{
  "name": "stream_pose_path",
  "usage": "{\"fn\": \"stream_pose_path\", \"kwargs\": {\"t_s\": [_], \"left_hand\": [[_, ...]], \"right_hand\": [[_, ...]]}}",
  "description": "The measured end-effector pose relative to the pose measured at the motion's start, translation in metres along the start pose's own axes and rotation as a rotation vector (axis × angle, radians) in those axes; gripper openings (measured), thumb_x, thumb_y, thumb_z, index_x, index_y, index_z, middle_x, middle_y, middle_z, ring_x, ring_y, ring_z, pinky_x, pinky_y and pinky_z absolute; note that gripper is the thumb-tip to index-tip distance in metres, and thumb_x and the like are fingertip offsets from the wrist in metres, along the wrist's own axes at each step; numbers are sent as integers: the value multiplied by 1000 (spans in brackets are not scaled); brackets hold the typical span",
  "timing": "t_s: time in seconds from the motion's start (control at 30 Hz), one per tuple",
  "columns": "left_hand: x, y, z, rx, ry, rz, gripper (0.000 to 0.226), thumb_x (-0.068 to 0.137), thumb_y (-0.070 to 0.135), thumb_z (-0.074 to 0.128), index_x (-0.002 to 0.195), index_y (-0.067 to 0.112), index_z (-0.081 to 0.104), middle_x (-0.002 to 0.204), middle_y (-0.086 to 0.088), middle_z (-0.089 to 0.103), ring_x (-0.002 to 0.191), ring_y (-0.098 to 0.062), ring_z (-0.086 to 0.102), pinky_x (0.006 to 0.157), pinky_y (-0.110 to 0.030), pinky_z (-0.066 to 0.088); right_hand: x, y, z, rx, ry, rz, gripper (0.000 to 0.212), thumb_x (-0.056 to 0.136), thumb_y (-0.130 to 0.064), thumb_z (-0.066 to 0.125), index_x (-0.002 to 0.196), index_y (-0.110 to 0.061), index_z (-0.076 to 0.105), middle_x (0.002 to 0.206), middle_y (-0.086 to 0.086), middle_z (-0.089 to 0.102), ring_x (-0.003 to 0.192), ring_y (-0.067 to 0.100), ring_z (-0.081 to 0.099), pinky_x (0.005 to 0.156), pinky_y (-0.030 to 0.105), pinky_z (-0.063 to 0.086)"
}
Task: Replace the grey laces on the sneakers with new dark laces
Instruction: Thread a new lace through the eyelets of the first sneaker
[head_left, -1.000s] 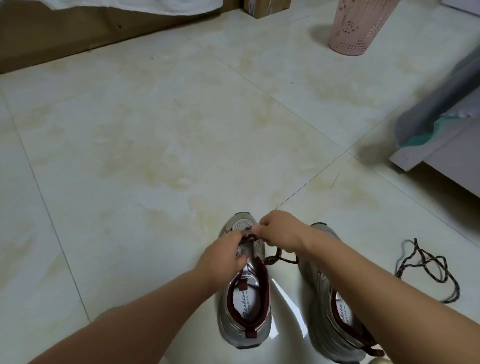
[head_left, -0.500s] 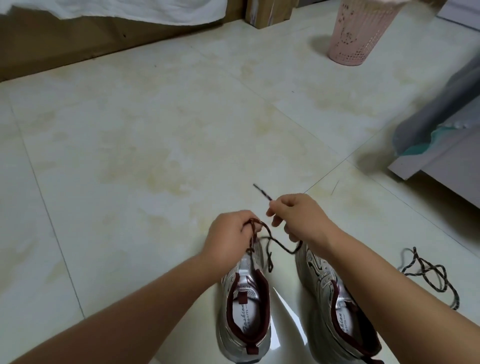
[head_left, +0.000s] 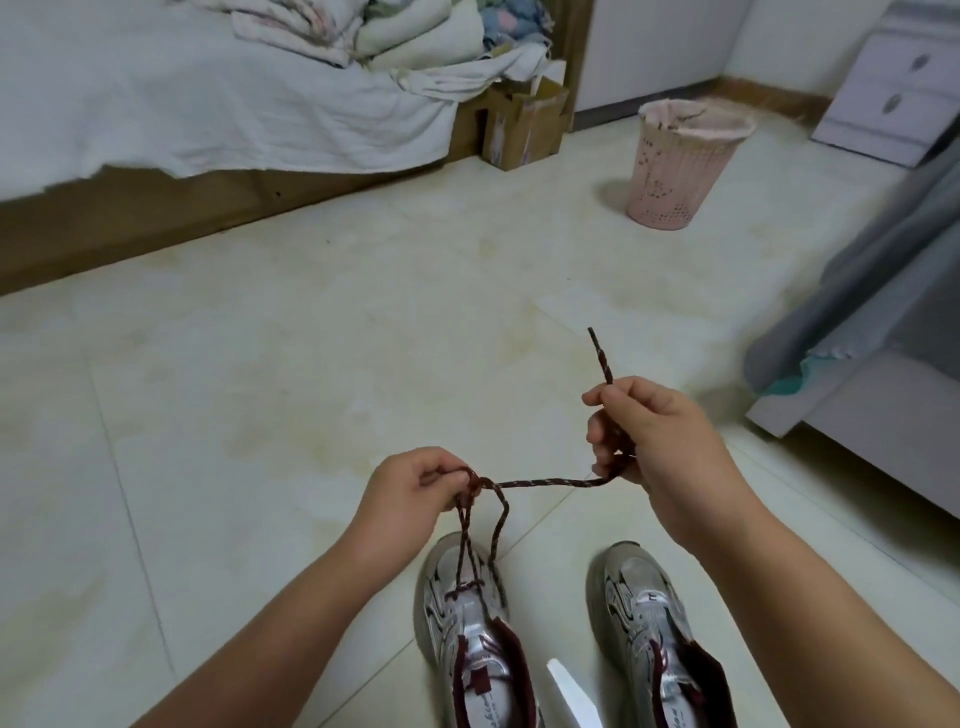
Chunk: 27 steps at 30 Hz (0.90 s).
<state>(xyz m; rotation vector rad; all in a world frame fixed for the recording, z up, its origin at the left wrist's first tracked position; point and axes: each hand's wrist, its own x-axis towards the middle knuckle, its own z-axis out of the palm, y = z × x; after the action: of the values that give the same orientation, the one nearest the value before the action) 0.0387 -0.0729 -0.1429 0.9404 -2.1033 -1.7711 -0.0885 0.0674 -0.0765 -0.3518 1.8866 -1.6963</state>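
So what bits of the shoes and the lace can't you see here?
Head view only:
- Heels of both sneakers, left and right: cut off by the bottom edge.
- Dark lace: parts are hidden inside the left hand and right hand.
- Insole lettering: too small.

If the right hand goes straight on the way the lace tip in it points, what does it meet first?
The right hand grips the dark lace, whose tip points up and away over bare floor. The way looks free; the pink basket lies roughly ahead, though depth is unclear.
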Motion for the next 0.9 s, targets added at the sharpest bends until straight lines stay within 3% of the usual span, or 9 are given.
{"fn": "stream_pose_path", "kwargs": {"t_s": [0.2, 0.37, 0.53, 0.63, 0.73, 0.8, 0.9], "left_hand": [[-9, 36, -8, -76, -27, 17, 23, 93, 1, 44, 80, 13, 59, 65, 0, 54, 63, -11, 52, 71, -21, 47], [-17, 64, -24, -334, -134, 3, 31, 95, -1, 38, 86, 12, 64, 61, 2, 46, 52, -7, 42, 58, -16, 38], [-27, 84, -32, 121, -247, 42, 21, 86, -2, 54, 84, 17, 64, 66, 6, 57, 51, 1, 49, 56, -10, 42], [-28, 93, -34, 196, -217, 76, 20, 85, 2, 58, 75, 19, 63, 66, 5, 59, 51, -1, 50, 57, -12, 42], [-28, 103, -30, -6, -231, 89, 27, 91, 1, 48, 72, 17, 58, 62, 3, 52, 51, -6, 43, 54, -13, 40], [-26, 108, -28, -136, -208, 97, 30, 94, 0, 42, 74, 15, 56, 62, 2, 51, 49, -5, 41, 54, -14, 40], [-18, 109, -27, -272, -151, 94, 25, 96, 3, 39, 78, 12, 54, 61, 2, 46, 48, -6, 39, 54, -18, 38]], "right_hand": [[-10, -34, 2, 109, -6, -38, 22, 96, -6, 42, 80, -10, 57, 52, 2, 50, 41, 13, 43, 47, 25, 48], [-15, -47, 13, 166, -38, -25, 20, 96, -5, 42, 82, -8, 57, 56, 5, 54, 47, 17, 52, 57, 29, 55], [-18, -55, 26, 321, -104, 20, 16, 95, -5, 45, 84, -6, 57, 62, 8, 60, 54, 19, 60, 60, 31, 58], [-14, -53, 31, 343, -143, 39, 22, 96, -16, 45, 86, -8, 62, 75, 9, 65, 67, 18, 61, 74, 35, 55], [-15, -37, 47, 257, -258, 181, 26, 96, -19, 41, 98, -12, 65, 83, 5, 67, 74, 12, 63, 80, 29, 44], [-22, -24, 55, 129, -390, 278, 25, 95, -14, 40, 89, -13, 64, 79, 4, 65, 77, 13, 62, 80, 25, 40], [-30, -8, 52, -30, -468, 184, 28, 97, -13, 40, 82, -10, 64, 75, 5, 67, 76, 15, 64, 87, 28, 50]]}}
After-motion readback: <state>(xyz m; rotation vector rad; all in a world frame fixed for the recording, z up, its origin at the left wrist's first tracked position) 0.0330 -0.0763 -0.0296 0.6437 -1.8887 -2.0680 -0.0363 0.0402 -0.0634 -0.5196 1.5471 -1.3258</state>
